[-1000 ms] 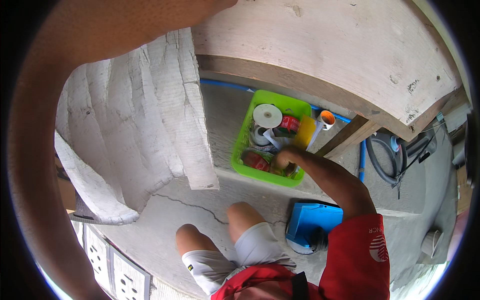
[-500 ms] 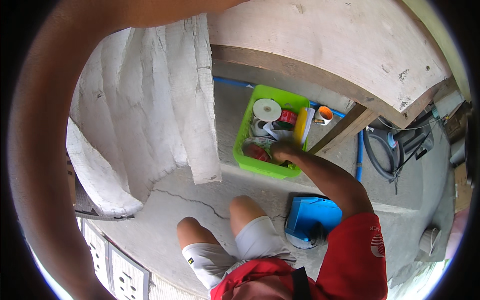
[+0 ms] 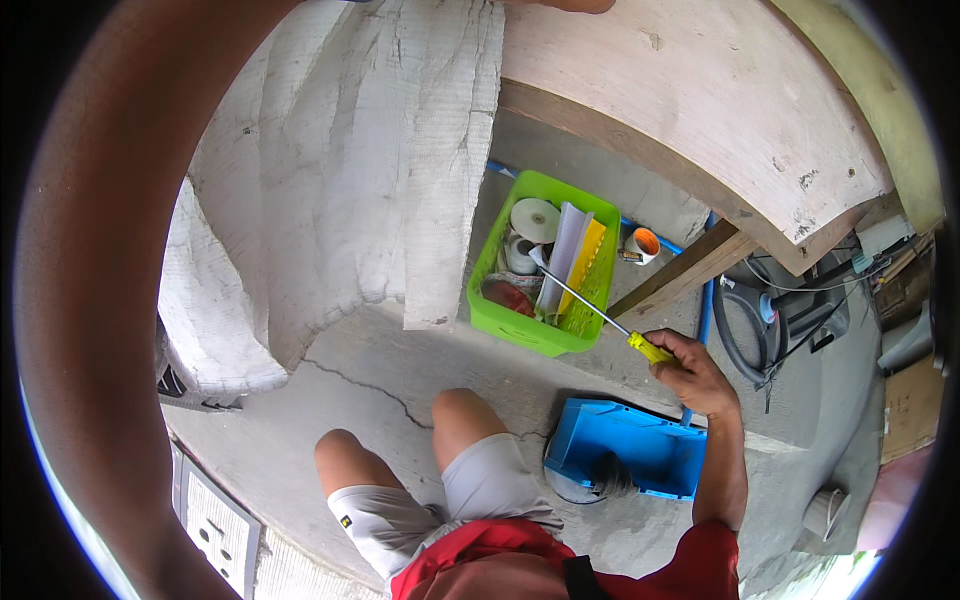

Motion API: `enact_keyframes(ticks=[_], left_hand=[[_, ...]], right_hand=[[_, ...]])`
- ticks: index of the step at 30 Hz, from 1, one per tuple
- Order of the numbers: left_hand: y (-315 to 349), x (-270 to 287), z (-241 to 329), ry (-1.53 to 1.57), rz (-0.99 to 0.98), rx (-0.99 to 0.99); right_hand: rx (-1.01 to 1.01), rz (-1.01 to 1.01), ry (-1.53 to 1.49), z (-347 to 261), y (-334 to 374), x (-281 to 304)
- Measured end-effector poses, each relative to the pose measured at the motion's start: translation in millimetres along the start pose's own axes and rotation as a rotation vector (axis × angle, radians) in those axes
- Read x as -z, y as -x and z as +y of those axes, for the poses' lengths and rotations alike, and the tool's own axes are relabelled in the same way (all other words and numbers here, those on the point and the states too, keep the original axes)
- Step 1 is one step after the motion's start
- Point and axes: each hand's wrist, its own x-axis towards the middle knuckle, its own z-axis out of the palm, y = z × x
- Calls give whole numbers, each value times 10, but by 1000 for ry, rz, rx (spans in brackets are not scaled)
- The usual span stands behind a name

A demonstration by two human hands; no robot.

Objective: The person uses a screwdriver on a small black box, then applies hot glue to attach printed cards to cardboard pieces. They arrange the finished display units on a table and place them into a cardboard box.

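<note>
My right hand is closed around the yellow handle of a screwdriver. Its long metal shaft points up and left over a green plastic basket. Inside the basket are a white roll, a yellow item, pale folded sheets and something red in clear wrapping. My left arm arches along the left side to the top edge. Only a sliver of my left hand shows there, near the raised pale board, with its fingers mostly cut off.
A blue bin stands on the concrete floor right of my knees. A wooden brace supports the pale board. Beside the basket is an orange-topped white container. White crinkled sheeting hangs at left; black tubing lies right.
My right hand has come out of the basket, moving right and toward me, and now holds the screwdriver. The pale sheets inside have shifted. The view has moved slightly.
</note>
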Motion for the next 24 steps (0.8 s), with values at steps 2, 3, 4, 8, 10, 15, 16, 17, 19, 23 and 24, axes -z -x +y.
enact_keyframes(ticks=[2, 3, 4, 8, 10, 15, 16, 17, 19, 23, 24], left_hand=[[-91, 261, 52, 214, -286, 136], [-109, 242, 82, 273, -402, 178], [-157, 193, 52, 249, -464, 157], [-20, -150, 96, 556, -337, 246], [404, -75, 387, 916, -40, 275], [1385, 626, 984, 1734, -238, 845], [1535, 784, 1059, 2081, -43, 1185], [1678, 1004, 1132, 2327, 321, 1418], [1816, 1435, 1258, 2379, 970, 1582], [1754, 2443, 1508, 2011, 1654, 1658], [1708, 2722, 1575, 1937, 1687, 1629]], right_hand=[[-50, 16, -263, 121, 295, -210], [-16, -2, -356, 181, 350, -326], [2, -21, -442, 220, 385, -445], [-28, -169, -713, 121, 572, -790], [-177, -218, -515, -75, 697, -891], [247, -256, 25, -783, 1363, -868], [109, -383, -65, -969, 1550, -805], [21, -487, -123, -1165, 1678, -696], [110, -540, -46, -1643, 1843, -476], [299, -646, -62, -2938, 1871, 159], [617, -602, 33, -3303, 1827, 282]])
